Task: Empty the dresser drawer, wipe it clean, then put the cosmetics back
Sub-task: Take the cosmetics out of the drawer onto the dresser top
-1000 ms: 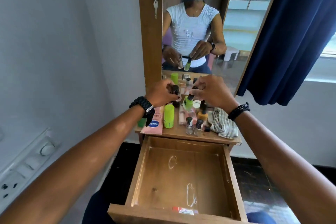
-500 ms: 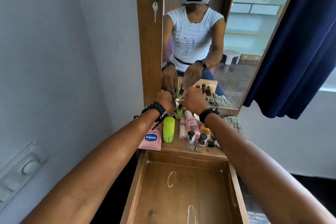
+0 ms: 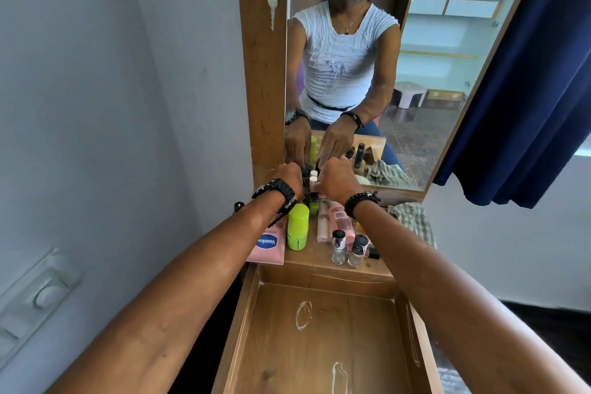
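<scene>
1. Drawer (image 3: 323, 339) pulled out toward the person; wooden floor bare apart from whitish ring and streak marks; nothing stands in it.
2. Cosmetics sit on the tabletop (image 3: 319, 261) behind the drawer, against the mirror (image 3: 415, 73): pink Vaseline tube (image 3: 268, 245) lying flat at the left edge; lime-green container (image 3: 298, 226) upright just beside it; pink bottle (image 3: 339, 217) lying down; two small clear nail-polish bottles (image 3: 348, 248) upright at the front.
3. Left hand (image 3: 289, 177) reaches into the small bottles at the back, fingers curled downward; whether it grips one, cannot tell; black strap on the wrist.
4. Right hand (image 3: 337, 181) just beside it, fingers curled down among the same bottles; grip hidden by the knuckles; bead bracelet on the wrist.
5. Checked cloth (image 3: 412, 221) crumpled at the right end of the tabletop.
</scene>
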A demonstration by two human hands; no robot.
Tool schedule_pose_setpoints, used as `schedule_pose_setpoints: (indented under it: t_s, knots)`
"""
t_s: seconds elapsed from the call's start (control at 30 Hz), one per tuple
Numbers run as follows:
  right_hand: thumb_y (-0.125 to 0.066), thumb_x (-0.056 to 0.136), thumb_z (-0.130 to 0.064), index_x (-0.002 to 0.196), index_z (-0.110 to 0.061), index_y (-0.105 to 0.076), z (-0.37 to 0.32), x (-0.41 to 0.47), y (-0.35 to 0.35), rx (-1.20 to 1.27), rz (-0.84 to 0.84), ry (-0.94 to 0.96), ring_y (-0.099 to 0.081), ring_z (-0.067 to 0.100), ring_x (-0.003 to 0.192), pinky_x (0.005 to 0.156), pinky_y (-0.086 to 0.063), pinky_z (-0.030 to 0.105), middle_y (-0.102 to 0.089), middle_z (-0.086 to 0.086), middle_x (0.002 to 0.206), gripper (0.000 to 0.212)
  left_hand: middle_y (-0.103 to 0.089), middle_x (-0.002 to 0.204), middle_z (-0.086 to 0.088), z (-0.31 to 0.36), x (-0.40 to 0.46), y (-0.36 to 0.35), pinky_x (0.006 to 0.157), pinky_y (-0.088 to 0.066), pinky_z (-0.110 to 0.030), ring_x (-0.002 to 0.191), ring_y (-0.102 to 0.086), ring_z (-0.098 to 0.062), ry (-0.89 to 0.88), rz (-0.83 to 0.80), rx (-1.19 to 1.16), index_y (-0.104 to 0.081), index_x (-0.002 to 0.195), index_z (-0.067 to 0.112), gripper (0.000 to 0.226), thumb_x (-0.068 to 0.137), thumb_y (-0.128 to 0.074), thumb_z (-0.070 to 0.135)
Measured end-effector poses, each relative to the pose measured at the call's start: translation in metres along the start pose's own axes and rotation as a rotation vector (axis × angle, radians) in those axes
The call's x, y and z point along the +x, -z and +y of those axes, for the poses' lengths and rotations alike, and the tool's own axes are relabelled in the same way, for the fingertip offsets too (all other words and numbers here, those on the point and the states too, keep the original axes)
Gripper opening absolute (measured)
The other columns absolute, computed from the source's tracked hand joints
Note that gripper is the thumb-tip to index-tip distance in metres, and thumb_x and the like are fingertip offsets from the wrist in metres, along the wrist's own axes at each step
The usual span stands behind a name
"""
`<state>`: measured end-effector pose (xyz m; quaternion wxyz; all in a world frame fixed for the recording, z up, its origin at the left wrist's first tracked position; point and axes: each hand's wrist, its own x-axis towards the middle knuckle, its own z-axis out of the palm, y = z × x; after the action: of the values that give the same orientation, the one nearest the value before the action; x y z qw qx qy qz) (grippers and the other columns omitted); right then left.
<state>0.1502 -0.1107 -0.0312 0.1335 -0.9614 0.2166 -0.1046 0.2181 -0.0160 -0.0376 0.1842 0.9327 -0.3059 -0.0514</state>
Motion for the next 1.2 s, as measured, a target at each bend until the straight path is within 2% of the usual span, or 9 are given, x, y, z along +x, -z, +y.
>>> schedule_pose_setpoints:
  t_s: [0.27,0.33,0.47,0.6,0.73,0.93,1.03,1.1,1.2]
  knots:
    - [-0.075,0.073,-0.01,0.09,0.003,-0.072,0.004,-0.018,0.016,0.127,0.055,0.004,-0.061,0.032,0.096,0.091,-0.049,0.038,-0.069,0.018,0.094,0.022,-0.064,0.115,-0.011,0.008,-0.019,0.034,0.089,-0.052,-0.033,0.106,-0.061,-0.027,-0.024,-0.027,-0.101,-0.068,0.101,0.002,0.033,0.071,-0.078,0.01]
    - [-0.073,0.071,-0.005,0.084,0.002,-0.074,0.002,-0.03,0.025,0.2,0.089,0.011,-0.065,0.023,0.086,0.075,-0.053,0.027,-0.071,0.016,0.088,0.014,-0.066,0.107,-0.007,0.013,-0.032,0.046,0.081,-0.052,-0.03,0.102,-0.062,-0.025,-0.055,0.007,-0.147,-0.069,0.086,0.008,0.015,0.073,-0.076,0.007]
    - [-0.072,0.071,-0.002,0.074,-0.003,-0.074,-0.002,-0.071,0.049,0.418,0.144,0.006,-0.058,0.01,0.066,0.05,-0.038,0.005,-0.069,0.005,0.074,0.003,-0.067,0.09,-0.005,0.019,-0.076,0.063,0.077,-0.054,-0.032,0.08,-0.062,-0.017,-0.143,0.071,-0.353,-0.057,0.065,0.021,0.028,0.069,-0.076,0.001]
    - [-0.075,0.075,-0.002,0.082,0.001,-0.069,-0.002,-0.121,0.057,0.611,0.083,0.035,-0.063,0.004,0.06,0.056,-0.048,0.015,-0.07,0.01,0.08,0.009,-0.068,0.088,-0.006,0.009,-0.128,0.051,0.074,-0.053,-0.032,0.08,-0.065,-0.019,-0.2,0.035,-0.448,-0.066,0.081,0.014,0.016,0.073,-0.073,0.002]
    - [-0.078,0.074,-0.008,0.08,-0.01,-0.071,0.015,-0.169,0.041,0.684,-0.031,0.025,-0.072,0.026,0.076,0.072,-0.059,0.04,-0.074,0.013,0.08,0.009,-0.066,0.082,-0.004,-0.008,-0.176,0.023,0.069,-0.05,-0.026,0.075,-0.06,-0.014,-0.187,-0.06,-0.482,-0.066,0.087,0.012,0.014,0.076,-0.072,0.005]
    - [-0.076,0.075,-0.005,0.088,-0.007,-0.071,0.034,-0.237,0.004,0.65,-0.3,-0.015,-0.072,0.013,0.071,0.071,-0.058,0.023,-0.075,0.006,0.077,0.014,-0.071,0.084,-0.003,-0.03,-0.225,-0.036,0.077,-0.053,-0.034,0.079,-0.066,-0.017,-0.116,-0.271,-0.469,-0.067,0.082,0.02,0.013,0.074,-0.074,0.013]
    - [-0.073,0.075,-0.001,0.085,-0.012,-0.072,0.044,-0.256,-0.019,0.529,-0.445,0.001,-0.067,0.002,0.067,0.067,-0.054,0.013,-0.074,0.002,0.077,0.015,-0.068,0.088,-0.004,-0.03,-0.239,-0.061,0.072,-0.054,-0.031,0.079,-0.066,-0.02,-0.115,-0.519,-0.414,-0.065,0.09,0.015,0.015,0.078,-0.071,0.012]
    - [-0.071,0.075,0.0,0.085,-0.013,-0.072,0.053,-0.264,-0.033,0.437,-0.548,0.021,-0.067,0.001,0.069,0.071,-0.053,0.012,-0.075,0.003,0.08,0.015,-0.063,0.084,-0.001,-0.024,-0.244,-0.072,0.06,-0.051,-0.02,0.073,-0.063,-0.014,-0.086,-0.665,-0.372,-0.062,0.102,0.007,0.02,0.083,-0.066,0.01]
    - [-0.071,0.075,0.0,0.088,-0.01,-0.073,0.065,-0.27,-0.051,0.347,-0.676,0.036,-0.068,0.003,0.072,0.08,-0.052,0.018,-0.075,0.002,0.081,0.017,-0.061,0.089,-0.001,-0.019,-0.244,-0.087,0.069,-0.051,-0.023,0.08,-0.061,-0.014,-0.071,-0.79,-0.293,-0.059,0.108,0.006,0.023,0.086,-0.063,0.012]
